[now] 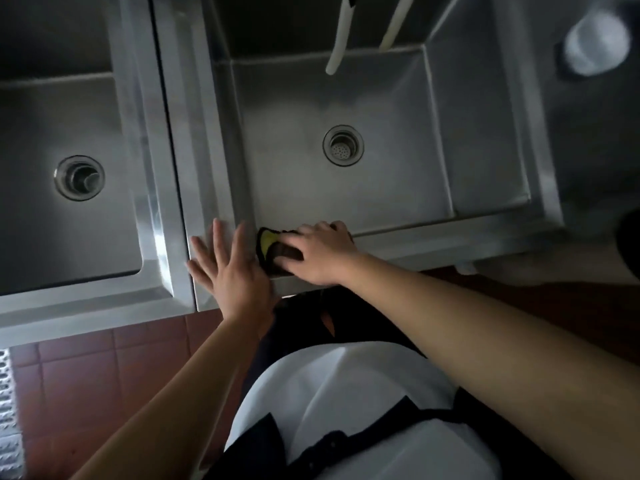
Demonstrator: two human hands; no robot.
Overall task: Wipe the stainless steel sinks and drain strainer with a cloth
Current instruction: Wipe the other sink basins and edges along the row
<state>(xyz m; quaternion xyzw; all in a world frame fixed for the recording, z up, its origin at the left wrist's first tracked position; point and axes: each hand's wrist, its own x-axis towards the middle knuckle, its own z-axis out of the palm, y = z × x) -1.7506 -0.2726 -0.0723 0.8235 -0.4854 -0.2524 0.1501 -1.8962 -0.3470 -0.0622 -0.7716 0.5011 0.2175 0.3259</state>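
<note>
Two stainless steel sinks lie below me. The middle sink (381, 105) has a round drain strainer (343, 145) in its floor. The left sink (41, 126) has its own drain (79, 177). My right hand (320, 252) presses a dark cloth with a yellow patch (273, 249) onto the near rim of the middle sink, at its front left corner. Spread flat, my left hand (227, 271) rests on the rim just left of the cloth, fingers apart, holding nothing.
Two white hoses (341, 36) hang over the back of the middle sink. A pale round container (597, 43) sits on the steel surface at the far right. Red floor tiles (104, 368) and a metal grate (10, 410) lie below the sink edge.
</note>
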